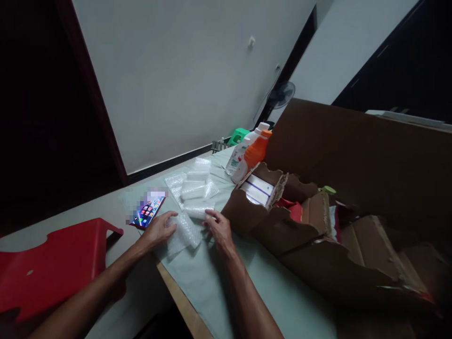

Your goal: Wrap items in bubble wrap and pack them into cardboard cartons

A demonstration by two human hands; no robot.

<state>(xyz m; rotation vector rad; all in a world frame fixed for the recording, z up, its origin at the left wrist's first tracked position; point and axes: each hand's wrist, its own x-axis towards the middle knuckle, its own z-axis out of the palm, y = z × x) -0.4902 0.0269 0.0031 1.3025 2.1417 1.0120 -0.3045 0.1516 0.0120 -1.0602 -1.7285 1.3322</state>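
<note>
My left hand (157,229) and my right hand (219,229) both rest on a sheet of bubble wrap (183,231) lying on the pale green table (212,287). The right fingertips touch a small bubble-wrapped roll (197,210) at the sheet's far edge. The left hand presses the sheet's near-left side. Beyond them lie several more bubble-wrapped bundles (193,187). A phone (147,209) with a lit screen lies just left of my left hand.
A torn cardboard box (300,230) holding white packets fills the right side. An orange bottle (254,153) and a white bottle (238,155) stand behind it. A red plastic chair (52,263) sits at the left. A fan (281,95) stands by the wall.
</note>
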